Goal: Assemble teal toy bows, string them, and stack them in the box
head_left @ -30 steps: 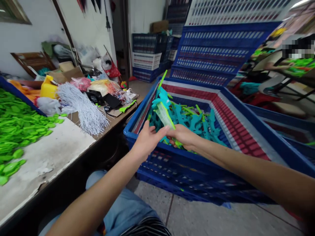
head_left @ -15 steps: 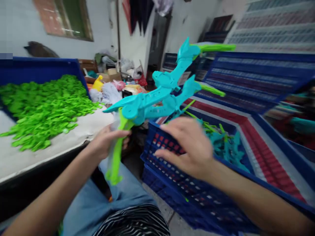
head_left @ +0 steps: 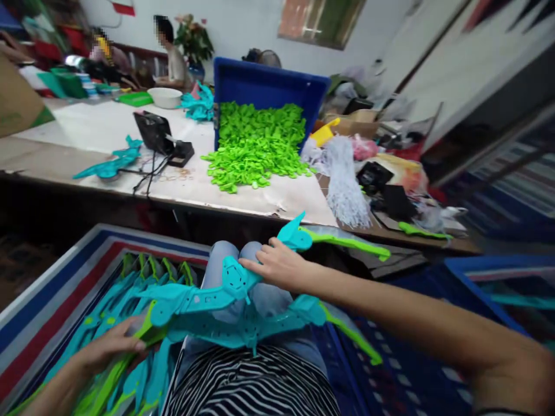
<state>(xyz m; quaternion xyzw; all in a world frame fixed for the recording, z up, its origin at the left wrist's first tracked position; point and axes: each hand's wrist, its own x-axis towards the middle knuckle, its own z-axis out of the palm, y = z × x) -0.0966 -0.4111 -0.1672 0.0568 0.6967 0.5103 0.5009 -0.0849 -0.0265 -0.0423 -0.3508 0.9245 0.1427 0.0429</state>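
- Head view, far left: an open crate lined with white, blue and red striped fabric point(head_left: 54, 306) holds a row of turquoise-and-lime plastic pieces point(head_left: 97, 315).
- Left hand point(head_left: 115, 346): above that crate, its thumb and fingers closed around the lime-green left end of the upper jointed turquoise plastic piece with lime-green ends point(head_left: 199, 299).
- Farther off, a loose flat turquoise plastic piece point(head_left: 110, 166) lies on the table with a pale sheet covering point(head_left: 260, 200), near a black upright device on a boxy base point(head_left: 155, 134).
- Centre: the held piece lies above the lap, over a black-and-white striped garment point(head_left: 251, 381). A matching lower turquoise piece point(head_left: 281, 320) sits just beside it on the near side; I cannot tell whether the two are joined.
- Behind, a heap of small bright-green plastic parts point(head_left: 260, 147) spills from a tipped blue plastic bin point(head_left: 271, 84).
- Right hand point(head_left: 281, 264): fingers partly bent over the upper piece's right half, touching it; their undersides are hidden, so I cannot tell how tightly they close.
- Farther right, a bundle of thin white strands point(head_left: 347, 182) rests on the table.
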